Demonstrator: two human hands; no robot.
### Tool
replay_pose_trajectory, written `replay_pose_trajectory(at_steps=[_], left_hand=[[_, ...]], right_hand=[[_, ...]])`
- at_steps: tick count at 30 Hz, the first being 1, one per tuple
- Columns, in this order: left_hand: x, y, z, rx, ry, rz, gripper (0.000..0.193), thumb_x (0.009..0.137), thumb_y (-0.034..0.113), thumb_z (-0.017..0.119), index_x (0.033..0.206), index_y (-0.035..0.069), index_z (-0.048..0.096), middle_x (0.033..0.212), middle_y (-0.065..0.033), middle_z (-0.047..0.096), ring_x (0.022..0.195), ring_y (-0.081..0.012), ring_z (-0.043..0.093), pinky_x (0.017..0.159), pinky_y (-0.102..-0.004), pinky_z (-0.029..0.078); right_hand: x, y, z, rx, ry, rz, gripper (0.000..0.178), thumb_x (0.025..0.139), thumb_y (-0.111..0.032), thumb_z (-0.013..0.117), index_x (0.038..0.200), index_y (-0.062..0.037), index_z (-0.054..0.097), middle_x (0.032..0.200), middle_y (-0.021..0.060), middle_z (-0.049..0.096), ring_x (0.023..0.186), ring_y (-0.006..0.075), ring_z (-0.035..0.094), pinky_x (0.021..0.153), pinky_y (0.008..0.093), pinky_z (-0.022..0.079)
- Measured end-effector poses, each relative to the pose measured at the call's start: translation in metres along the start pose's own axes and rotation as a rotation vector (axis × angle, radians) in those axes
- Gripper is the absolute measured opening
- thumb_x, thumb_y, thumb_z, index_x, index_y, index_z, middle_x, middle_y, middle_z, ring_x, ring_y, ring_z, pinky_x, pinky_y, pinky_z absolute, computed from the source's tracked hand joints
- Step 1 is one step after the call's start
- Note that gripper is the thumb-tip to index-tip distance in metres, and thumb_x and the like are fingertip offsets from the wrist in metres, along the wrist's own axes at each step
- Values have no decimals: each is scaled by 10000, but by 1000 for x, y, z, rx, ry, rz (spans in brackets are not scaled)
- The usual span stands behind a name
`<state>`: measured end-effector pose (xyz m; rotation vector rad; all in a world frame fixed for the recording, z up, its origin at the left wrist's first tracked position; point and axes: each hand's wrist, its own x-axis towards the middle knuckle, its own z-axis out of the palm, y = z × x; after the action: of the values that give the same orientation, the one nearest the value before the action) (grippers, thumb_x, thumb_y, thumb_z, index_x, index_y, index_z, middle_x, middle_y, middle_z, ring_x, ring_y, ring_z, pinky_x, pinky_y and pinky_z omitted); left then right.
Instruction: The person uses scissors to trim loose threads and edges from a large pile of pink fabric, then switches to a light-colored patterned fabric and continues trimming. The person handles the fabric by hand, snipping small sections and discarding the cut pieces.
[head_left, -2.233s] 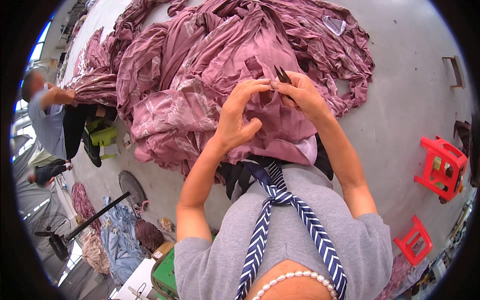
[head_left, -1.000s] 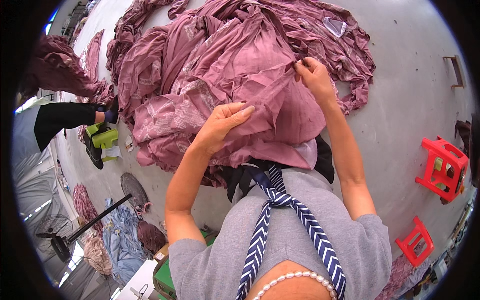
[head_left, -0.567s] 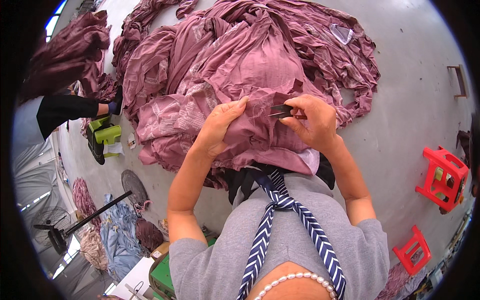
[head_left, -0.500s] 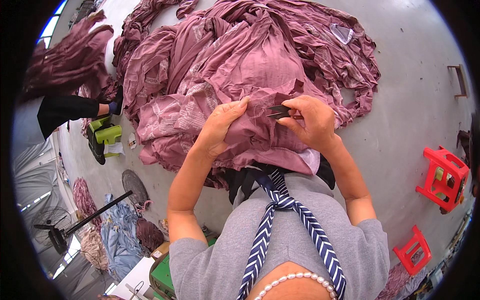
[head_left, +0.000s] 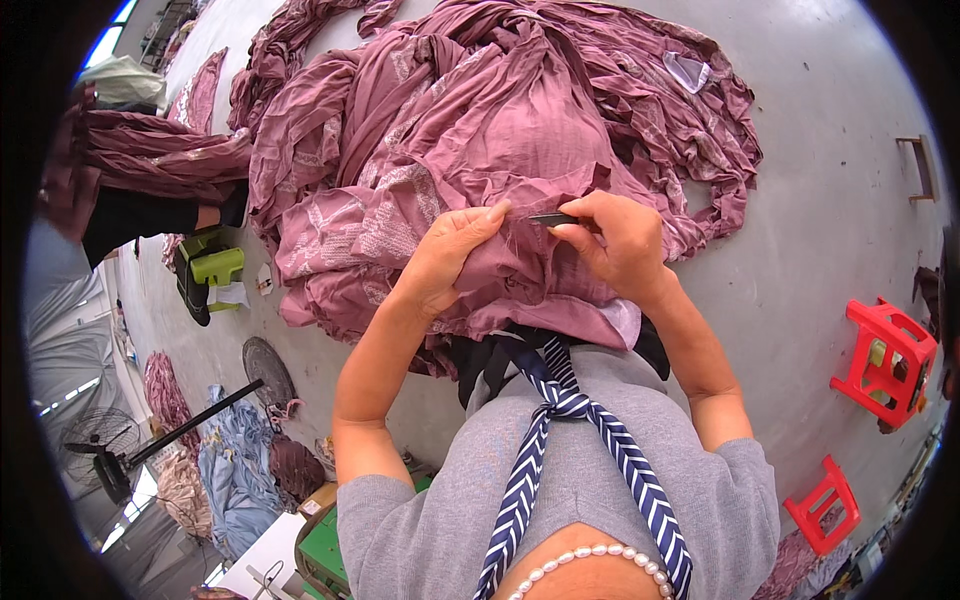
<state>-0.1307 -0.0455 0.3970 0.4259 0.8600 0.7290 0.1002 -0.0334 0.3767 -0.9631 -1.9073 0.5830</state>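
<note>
A large heap of dusty-pink fabric [head_left: 540,120] with pale patterned bands spreads over my lap and the floor before me. My left hand [head_left: 455,255] is closed on the fabric, pinching it between thumb and fingers near a frayed edge. In my right hand [head_left: 620,240] are small dark thread snips [head_left: 552,219], held between thumb and fingers. Their blades point left toward my left thumb and look pressed together. Loose threads show faintly between the two hands; whether the blades touch them I cannot tell.
At the left another person's leg [head_left: 140,222] shows beside a green stool [head_left: 217,267], with pink cloth over it. A standing fan [head_left: 110,465] and blue cloth [head_left: 238,480] lie lower left. Two red stools [head_left: 888,362] stand at the right on the grey floor.
The snips' blades have gone from spread apart to together, and my right hand has shifted slightly left. At the left, the other person's pink cloth has dropped lower.
</note>
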Motion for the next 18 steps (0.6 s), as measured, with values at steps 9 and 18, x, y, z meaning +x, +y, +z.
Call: replay_pose_trajectory(at_steps=[9,18], left_hand=[[-4,4,7,24,60,26,228,957,175,542,1069,-3,630,939,-38,674,765,-78,630,697,-216,515],[-3,2,11,173,49,42,238,964,205,542,1038,0,639,897,-6,662,712,-32,588,633,-179,486]], right_hand=[[3,-1,1,53,-15,61,307,733,-214,772,933,-46,611,708,69,599,597,204,605,529,309,468],[10,-10,1,-5,-63,13,290,758,-244,738,917,-51,589,756,91,619,639,278,612,549,354,478]])
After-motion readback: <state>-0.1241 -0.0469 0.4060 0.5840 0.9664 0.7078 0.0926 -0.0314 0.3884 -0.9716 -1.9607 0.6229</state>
